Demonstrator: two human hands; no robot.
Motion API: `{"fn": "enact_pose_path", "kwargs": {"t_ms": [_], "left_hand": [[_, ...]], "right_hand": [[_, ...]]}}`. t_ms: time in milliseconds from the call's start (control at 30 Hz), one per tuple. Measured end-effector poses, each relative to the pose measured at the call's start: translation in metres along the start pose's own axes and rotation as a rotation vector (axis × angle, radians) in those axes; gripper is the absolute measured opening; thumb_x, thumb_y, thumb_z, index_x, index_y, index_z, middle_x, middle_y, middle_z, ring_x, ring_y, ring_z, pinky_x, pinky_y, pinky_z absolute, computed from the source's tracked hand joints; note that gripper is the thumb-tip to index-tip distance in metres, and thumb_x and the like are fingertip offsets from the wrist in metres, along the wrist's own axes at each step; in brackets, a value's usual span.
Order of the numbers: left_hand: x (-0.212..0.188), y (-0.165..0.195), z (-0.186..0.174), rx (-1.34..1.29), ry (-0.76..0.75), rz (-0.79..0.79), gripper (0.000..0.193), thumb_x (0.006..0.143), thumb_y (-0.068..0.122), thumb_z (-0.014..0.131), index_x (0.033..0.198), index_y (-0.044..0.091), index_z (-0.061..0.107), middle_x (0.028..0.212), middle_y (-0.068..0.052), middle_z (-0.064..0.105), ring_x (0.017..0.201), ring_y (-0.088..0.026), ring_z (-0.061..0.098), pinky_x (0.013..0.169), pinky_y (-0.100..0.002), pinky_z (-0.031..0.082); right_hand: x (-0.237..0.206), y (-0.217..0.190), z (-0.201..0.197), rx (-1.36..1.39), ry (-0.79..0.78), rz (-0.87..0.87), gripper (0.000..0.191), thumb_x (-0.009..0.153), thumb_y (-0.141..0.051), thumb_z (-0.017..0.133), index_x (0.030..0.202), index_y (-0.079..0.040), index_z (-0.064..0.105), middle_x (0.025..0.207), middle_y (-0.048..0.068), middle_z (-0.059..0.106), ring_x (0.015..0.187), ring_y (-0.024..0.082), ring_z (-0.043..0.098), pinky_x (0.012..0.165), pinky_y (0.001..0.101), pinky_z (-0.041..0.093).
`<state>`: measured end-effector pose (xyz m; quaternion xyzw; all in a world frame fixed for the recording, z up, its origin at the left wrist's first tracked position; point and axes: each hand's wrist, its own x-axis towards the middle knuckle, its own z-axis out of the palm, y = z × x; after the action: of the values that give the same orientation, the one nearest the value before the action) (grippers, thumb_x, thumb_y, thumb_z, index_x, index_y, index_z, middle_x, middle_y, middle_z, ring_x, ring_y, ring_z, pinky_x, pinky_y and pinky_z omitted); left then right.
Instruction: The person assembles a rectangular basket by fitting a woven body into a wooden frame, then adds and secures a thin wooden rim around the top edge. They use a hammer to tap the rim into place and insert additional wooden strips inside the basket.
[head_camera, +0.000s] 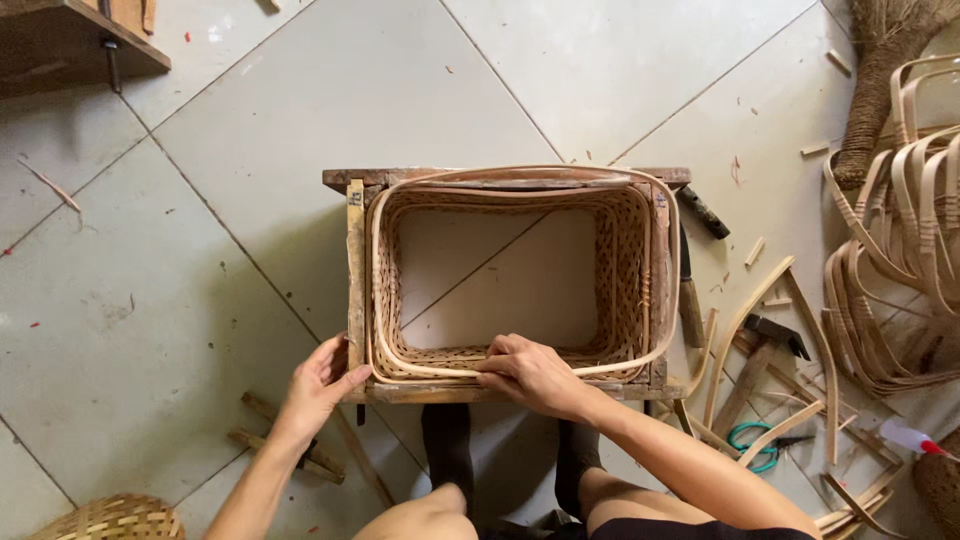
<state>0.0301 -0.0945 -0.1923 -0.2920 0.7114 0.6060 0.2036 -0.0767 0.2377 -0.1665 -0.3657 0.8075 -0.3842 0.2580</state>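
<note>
A bottomless woven bamboo basket wall (625, 270) sits inside a rectangular wooden frame (355, 290) on the tiled floor, with a bent rattan rim strip (520, 175) lying around its top edge. My left hand (322, 385) rests against the frame's near left corner, fingers apart. My right hand (530, 372) presses down on the near rim strip, fingers curled over it.
A hammer (768, 345), green-handled scissors (752, 440) and loose bamboo strips (745, 320) lie right of the frame. A pile of bent rattan hoops (905, 250) and a broom (880, 70) are at far right. A woven basket (115, 518) sits bottom left, wooden sticks (290, 440) nearby.
</note>
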Motion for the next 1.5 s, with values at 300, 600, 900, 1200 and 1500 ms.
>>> {"fn": "enact_pose_path", "kwargs": {"t_ms": [300,600,900,1200,1500], "left_hand": [[0.010,0.014,0.008,0.032,-0.111,-0.186,0.062,0.084,0.024,0.077,0.142,0.007,0.060,0.130,-0.009,0.073,0.119,-0.017,0.065,0.106,-0.035,0.047],[0.023,0.010,0.015,0.096,-0.106,-0.188,0.063,0.080,0.022,0.080,0.138,0.006,0.061,0.126,-0.008,0.075,0.113,-0.015,0.067,0.102,-0.034,0.051],[0.031,0.008,0.012,0.115,-0.082,-0.189,0.061,0.078,0.022,0.082,0.133,0.003,0.064,0.122,-0.011,0.077,0.107,-0.016,0.071,0.098,-0.034,0.056],[0.029,0.009,0.011,0.079,-0.058,-0.201,0.065,0.076,0.019,0.083,0.136,0.003,0.062,0.122,-0.011,0.076,0.110,-0.016,0.072,0.101,-0.034,0.057],[0.018,0.022,0.013,0.139,-0.041,-0.236,0.062,0.079,0.017,0.082,0.136,0.004,0.063,0.125,-0.011,0.075,0.112,-0.017,0.071,0.100,-0.035,0.056]], "right_hand": [[-0.002,0.016,-0.001,-0.024,0.084,0.010,0.023,0.094,-0.028,0.069,0.100,-0.008,0.079,0.093,0.007,0.068,0.086,0.026,0.063,0.076,0.0399,0.051],[-0.001,0.031,0.004,-0.192,0.140,-0.069,0.025,0.095,-0.031,0.069,0.108,-0.011,0.076,0.092,0.005,0.063,0.086,0.023,0.057,0.076,0.0377,0.046],[0.007,0.036,0.006,-0.216,0.125,-0.096,0.027,0.095,-0.031,0.070,0.110,-0.010,0.074,0.092,0.004,0.061,0.085,0.023,0.056,0.075,0.0364,0.046],[0.022,0.033,0.009,-0.038,-0.024,-0.041,0.031,0.096,-0.035,0.070,0.107,-0.005,0.072,0.094,0.011,0.061,0.089,0.029,0.059,0.078,0.0421,0.052],[0.075,0.020,0.055,0.336,-0.166,0.033,0.049,0.086,-0.042,0.077,0.112,-0.001,0.073,0.107,0.020,0.068,0.097,0.037,0.067,0.081,0.0470,0.054]]}}
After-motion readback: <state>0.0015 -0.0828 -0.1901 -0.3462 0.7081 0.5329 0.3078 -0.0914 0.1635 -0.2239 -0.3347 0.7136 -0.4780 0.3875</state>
